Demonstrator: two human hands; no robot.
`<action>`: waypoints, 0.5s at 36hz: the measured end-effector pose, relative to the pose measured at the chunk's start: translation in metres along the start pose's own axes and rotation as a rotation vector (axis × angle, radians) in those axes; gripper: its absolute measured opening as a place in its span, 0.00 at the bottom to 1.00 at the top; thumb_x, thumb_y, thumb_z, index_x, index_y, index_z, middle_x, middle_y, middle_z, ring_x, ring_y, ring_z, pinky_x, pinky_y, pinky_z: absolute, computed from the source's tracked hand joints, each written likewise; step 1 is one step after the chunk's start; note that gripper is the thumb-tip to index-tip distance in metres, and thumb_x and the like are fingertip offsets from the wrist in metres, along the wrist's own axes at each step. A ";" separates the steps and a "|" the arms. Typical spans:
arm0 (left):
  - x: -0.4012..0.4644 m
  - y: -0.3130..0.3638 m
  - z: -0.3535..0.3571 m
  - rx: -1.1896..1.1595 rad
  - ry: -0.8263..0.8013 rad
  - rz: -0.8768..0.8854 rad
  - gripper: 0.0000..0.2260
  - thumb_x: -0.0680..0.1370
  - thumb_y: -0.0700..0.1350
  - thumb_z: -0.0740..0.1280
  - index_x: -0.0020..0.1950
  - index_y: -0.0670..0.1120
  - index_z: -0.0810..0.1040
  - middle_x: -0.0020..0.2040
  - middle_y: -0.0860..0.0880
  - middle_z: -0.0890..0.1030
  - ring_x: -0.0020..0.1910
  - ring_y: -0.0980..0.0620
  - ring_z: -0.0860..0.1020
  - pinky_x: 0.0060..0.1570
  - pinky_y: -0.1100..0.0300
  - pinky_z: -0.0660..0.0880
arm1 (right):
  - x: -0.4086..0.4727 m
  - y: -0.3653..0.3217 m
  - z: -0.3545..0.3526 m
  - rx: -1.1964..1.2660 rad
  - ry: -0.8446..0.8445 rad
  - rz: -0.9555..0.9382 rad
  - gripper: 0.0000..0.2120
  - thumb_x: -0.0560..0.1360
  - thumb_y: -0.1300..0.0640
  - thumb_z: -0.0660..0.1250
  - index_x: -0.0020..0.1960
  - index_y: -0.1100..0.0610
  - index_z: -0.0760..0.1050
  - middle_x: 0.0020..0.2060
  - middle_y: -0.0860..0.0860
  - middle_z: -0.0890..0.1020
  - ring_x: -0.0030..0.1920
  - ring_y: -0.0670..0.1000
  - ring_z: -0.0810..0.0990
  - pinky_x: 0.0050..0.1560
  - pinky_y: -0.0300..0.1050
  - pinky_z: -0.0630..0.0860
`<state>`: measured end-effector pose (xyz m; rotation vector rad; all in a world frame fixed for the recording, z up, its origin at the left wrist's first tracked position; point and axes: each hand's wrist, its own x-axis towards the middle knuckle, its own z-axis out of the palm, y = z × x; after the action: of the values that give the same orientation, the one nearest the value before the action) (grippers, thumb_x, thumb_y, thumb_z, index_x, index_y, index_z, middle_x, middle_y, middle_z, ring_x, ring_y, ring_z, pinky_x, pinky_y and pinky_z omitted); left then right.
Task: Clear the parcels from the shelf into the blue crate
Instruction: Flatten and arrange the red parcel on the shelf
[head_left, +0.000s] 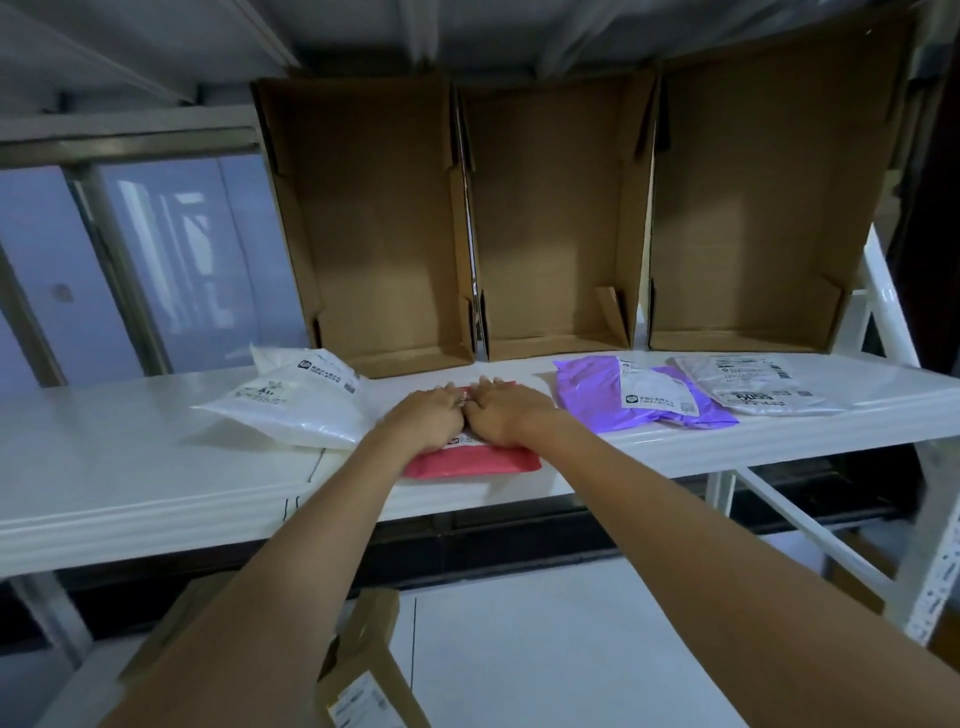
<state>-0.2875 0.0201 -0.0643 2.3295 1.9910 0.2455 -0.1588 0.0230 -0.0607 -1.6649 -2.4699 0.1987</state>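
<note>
A red parcel (470, 460) lies flat near the front edge of the white shelf (130, 467), in the middle. My left hand (428, 418) and my right hand (506, 415) rest side by side on top of it, palms down, fingers pointing away and covering its far half. A white parcel (296, 402) lies to the left of the hands. To the right lie a purple parcel (597, 397) and another white parcel (753, 387), which overlaps the purple one's right edge. The blue crate is not in view.
Three open cardboard bins (389, 234) (550, 223) (753, 208) stand along the back of the shelf. Below, a lower white shelf (545, 649) holds a brown cardboard box (363, 670) at the left. A white shelf upright (935, 571) rises at the right.
</note>
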 end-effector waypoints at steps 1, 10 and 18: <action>0.000 -0.001 0.001 0.008 0.001 -0.002 0.24 0.81 0.44 0.50 0.78 0.47 0.57 0.79 0.46 0.54 0.77 0.45 0.59 0.75 0.52 0.57 | 0.000 0.000 0.000 -0.007 0.004 0.020 0.27 0.82 0.48 0.43 0.79 0.57 0.53 0.79 0.55 0.52 0.78 0.54 0.53 0.77 0.51 0.51; -0.008 -0.001 -0.002 0.074 0.075 0.026 0.23 0.82 0.47 0.47 0.77 0.45 0.57 0.79 0.46 0.56 0.78 0.48 0.55 0.76 0.48 0.54 | -0.002 0.001 -0.001 -0.048 0.038 0.059 0.28 0.80 0.46 0.46 0.76 0.58 0.61 0.76 0.56 0.62 0.75 0.57 0.63 0.73 0.54 0.61; -0.059 0.020 -0.018 -0.205 0.159 0.076 0.20 0.80 0.47 0.51 0.71 0.44 0.66 0.71 0.44 0.71 0.68 0.45 0.71 0.65 0.50 0.69 | -0.037 -0.009 -0.022 0.043 0.530 -0.086 0.24 0.79 0.51 0.52 0.73 0.57 0.66 0.77 0.54 0.62 0.76 0.55 0.60 0.71 0.50 0.60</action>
<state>-0.2796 -0.0423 -0.0479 2.3215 1.8420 0.6269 -0.1487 -0.0144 -0.0399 -1.3678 -2.1086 -0.1782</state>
